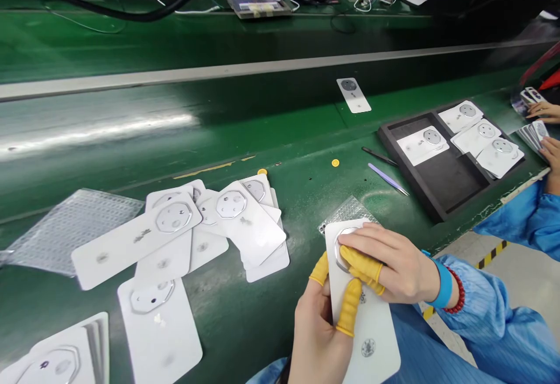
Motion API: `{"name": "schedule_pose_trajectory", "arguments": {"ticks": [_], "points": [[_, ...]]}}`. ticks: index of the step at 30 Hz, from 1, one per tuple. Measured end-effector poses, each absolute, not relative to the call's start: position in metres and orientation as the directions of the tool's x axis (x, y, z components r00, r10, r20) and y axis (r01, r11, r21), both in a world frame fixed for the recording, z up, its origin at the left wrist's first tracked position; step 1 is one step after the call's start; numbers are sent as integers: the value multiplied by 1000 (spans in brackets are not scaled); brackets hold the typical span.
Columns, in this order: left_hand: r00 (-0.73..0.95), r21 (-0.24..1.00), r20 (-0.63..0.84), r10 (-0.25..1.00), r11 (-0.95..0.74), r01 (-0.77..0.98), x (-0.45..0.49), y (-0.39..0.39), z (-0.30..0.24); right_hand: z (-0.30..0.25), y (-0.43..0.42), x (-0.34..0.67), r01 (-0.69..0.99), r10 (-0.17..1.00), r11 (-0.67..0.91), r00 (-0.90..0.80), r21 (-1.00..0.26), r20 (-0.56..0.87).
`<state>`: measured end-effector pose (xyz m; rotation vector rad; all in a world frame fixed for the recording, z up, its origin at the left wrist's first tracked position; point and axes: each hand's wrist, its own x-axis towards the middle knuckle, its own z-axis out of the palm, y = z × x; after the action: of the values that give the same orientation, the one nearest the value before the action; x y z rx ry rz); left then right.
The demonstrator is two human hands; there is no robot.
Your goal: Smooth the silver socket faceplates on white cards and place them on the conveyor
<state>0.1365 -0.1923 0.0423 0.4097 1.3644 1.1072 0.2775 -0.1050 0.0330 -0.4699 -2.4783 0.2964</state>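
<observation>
My left hand (326,325) grips a white phone back cover (371,320) along its lower left side, with yellow finger cots on thumb and forefinger. The cover is tilted, its octagonal camera ring (339,255) toward the top. My right hand (389,267) lies over that end, its fingers closed and pressed on the ring, which they partly hide. Yellow cots cover two of its fingertips. Whether a small part lies under them, I cannot make out. Behind the cover's top end is a small piece of bubble wrap (350,212).
More white back covers (175,244) lie overlapped on the green bench at left, near bubble wrap (83,226). A black tray (420,191) at right holds several covers; purple tweezers (387,178) and black tweezers (378,156) lie beside it. A co-worker's hands (552,150) are at far right.
</observation>
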Motion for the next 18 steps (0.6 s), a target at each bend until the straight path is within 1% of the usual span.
{"name": "schedule_pose_trajectory", "arguments": {"ticks": [2,5,6,8,10,12,13,15,16,17,18], "points": [[-166,784,-573,803,478,-396,137,-192,39,29,-102,279,259,391,911,-789,-320,474],[-152,780,-570,808,474,-409,137,-189,34,18,-98,279,188,426,865,-767,-465,481],[-157,785,-562,812,464,-410,137,-188,32,13,-99,279,174,458,839,-738,-516,496],[-201,807,-538,819,430,-405,136,-184,26,5,-105,277,210,578,760,-650,-615,493],[-281,835,-515,810,398,-380,134,-178,18,-3,-112,275,278,742,607,-534,-744,406],[-331,868,-470,818,360,-342,132,-168,8,-8,-110,275,268,850,398,-468,-877,243],[-331,888,-426,842,321,-328,130,-161,3,-9,-102,279,277,893,294,-422,-915,159],[-309,914,-325,894,212,-346,124,-147,-6,-6,-71,296,363,972,132,-229,-922,49],[-300,912,-288,909,165,-375,120,-141,-10,-3,-50,310,469,999,29,4,-883,35],[-299,903,-273,914,136,-407,115,-135,-13,1,-27,327,516,986,-36,156,-856,53],[-306,895,-271,913,123,-428,110,-131,-16,4,-4,345,539,966,-77,250,-839,73]]}}
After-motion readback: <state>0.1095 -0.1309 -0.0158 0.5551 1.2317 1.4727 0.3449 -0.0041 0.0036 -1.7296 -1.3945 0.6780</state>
